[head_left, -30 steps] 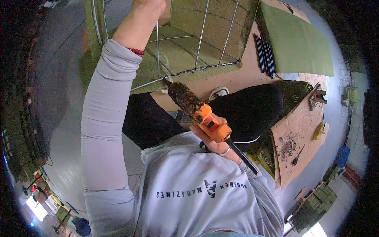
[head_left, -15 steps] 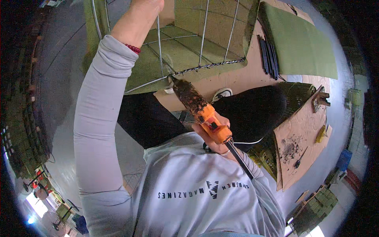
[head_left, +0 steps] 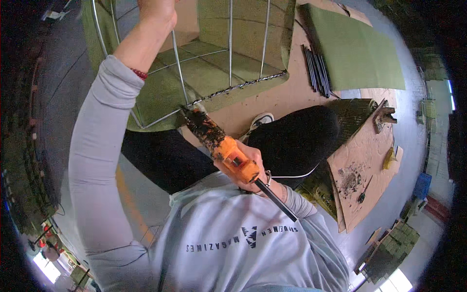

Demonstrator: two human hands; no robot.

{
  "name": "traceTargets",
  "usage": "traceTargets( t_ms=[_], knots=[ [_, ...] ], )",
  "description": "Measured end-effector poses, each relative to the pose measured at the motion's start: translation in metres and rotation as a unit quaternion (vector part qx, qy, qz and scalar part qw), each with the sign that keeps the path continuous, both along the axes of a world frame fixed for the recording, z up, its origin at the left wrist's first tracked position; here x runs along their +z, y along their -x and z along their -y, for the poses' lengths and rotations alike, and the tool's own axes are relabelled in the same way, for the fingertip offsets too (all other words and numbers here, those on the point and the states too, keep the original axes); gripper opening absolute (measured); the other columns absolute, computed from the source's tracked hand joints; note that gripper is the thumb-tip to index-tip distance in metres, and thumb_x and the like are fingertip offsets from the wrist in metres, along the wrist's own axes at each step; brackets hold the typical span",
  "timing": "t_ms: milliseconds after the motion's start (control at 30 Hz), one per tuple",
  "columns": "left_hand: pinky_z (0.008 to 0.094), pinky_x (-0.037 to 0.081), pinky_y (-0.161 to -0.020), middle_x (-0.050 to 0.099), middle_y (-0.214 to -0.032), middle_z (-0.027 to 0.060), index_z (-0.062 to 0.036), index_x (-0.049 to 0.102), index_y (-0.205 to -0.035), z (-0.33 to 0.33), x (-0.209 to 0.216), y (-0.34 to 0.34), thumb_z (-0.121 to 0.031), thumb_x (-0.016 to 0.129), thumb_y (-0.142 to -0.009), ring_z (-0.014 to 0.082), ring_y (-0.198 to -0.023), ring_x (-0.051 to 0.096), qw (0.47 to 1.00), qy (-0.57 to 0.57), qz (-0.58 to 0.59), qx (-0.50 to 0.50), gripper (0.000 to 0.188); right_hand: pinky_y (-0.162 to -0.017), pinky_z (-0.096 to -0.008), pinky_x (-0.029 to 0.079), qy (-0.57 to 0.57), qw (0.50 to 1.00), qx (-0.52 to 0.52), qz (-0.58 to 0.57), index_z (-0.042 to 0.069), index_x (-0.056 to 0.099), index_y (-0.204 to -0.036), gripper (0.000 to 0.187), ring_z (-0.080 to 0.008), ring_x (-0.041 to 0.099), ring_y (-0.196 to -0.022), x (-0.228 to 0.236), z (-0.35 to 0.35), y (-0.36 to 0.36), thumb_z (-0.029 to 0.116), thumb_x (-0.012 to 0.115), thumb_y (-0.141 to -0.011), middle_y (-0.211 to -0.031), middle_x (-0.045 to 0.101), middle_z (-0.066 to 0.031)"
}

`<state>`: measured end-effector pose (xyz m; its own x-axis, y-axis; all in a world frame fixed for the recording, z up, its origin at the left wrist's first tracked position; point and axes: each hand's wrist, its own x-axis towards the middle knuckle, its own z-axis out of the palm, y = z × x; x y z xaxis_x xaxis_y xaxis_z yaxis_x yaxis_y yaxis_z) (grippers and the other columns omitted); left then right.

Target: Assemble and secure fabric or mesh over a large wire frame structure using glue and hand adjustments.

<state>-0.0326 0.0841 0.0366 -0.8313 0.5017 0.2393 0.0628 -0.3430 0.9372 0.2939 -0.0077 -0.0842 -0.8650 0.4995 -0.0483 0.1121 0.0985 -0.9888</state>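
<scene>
Fingers of the left hand point(head_left: 158, 13) were past the top edge at eleven o'clock, so how far open they were, and what they held, could not be told. Behind that wrist, spreading toward twelve, stood the wire frame point(head_left: 230, 44), lined with green sheet point(head_left: 206, 73). The glue gun point(head_left: 228, 148) was near the centre, its black-crusted nose aimed between ten and eleven at the frame's near edge; whether it touched was unclear. Fingers of the right hand point(head_left: 254, 155) were wrapped round its orange body, and a black stick point(head_left: 277, 199) jutted from its rear toward half past four. Black rods point(head_left: 316, 70) lay between one and two, just beside a green mat point(head_left: 360, 53). Soiled cardboard point(head_left: 372, 160) lay between three and four.
</scene>
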Motion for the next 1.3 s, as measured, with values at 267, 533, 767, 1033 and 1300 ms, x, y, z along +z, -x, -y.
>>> traceTargets(
  t_ms=[267,533,767,1033,1300],
  knots=[
    [0.0217,0.025,-0.04,0.038,-0.056,-0.0042,-0.0082,0.05,-0.083,0.015,0.006,0.002,-0.03,0.04,-0.1,0.0061,-0.044,0.031,0.999,0.045,-0.007,0.005,0.029,-0.067,-0.0253,0.049,-0.027,0.999,0.016,0.008,0.001,0.06,-0.101,0.032,-0.0158,0.062,-0.072,0.0,-0.001,0.003,0.006,0.074,-0.073,-0.088,0.064,-0.0065],
    [0.0226,0.028,-0.04,0.039,-0.056,-0.0028,-0.0083,0.047,-0.081,0.023,0.002,0.0,-0.031,0.036,-0.101,0.0072,-0.045,0.035,0.998,0.049,-0.003,0.025,0.032,-0.059,-0.0311,0.048,-0.125,0.989,0.071,-0.029,0.004,0.06,-0.097,0.031,-0.0257,0.06,-0.064,0.009,-0.006,0.006,0.013,0.075,-0.07,-0.077,0.058,-0.0085],
    [0.0236,0.027,-0.041,0.039,-0.057,-0.0017,-0.0074,0.045,-0.08,0.028,0.003,-0.005,-0.03,0.035,-0.101,0.0082,-0.045,0.034,0.998,0.054,-0.011,0.026,0.033,-0.053,-0.0338,0.044,-0.136,0.983,0.114,-0.053,0.005,0.059,-0.088,0.027,-0.027,0.055,-0.059,0.0,-0.002,-0.002,0.013,0.074,-0.069,-0.071,0.053,-0.0091],
    [0.0236,0.027,-0.041,0.038,-0.056,-0.0014,-0.0081,0.044,-0.08,0.024,-0.001,-0.002,-0.031,0.032,-0.101,0.0084,-0.045,0.032,0.999,0.04,-0.006,0.013,0.034,-0.061,-0.0328,0.05,-0.148,0.984,0.097,-0.004,0.006,0.06,-0.101,0.037,-0.0287,0.062,-0.069,0.0,-0.004,-0.004,0.014,0.075,-0.068,-0.081,0.062,-0.0091],
    [0.0228,0.021,-0.04,0.038,-0.054,-0.0044,-0.0093,0.052,-0.082,0.037,0.006,-0.004,-0.037,0.042,-0.098,0.0048,-0.044,0.03,0.999,0.033,0.016,0.018,0.033,-0.052,-0.0348,0.043,-0.031,0.998,0.033,-0.031,0.003,0.058,-0.083,0.025,-0.029,0.056,-0.058,0.003,-0.002,-0.007,0.016,0.075,-0.071,-0.07,0.055,-0.0106]
  ],
)
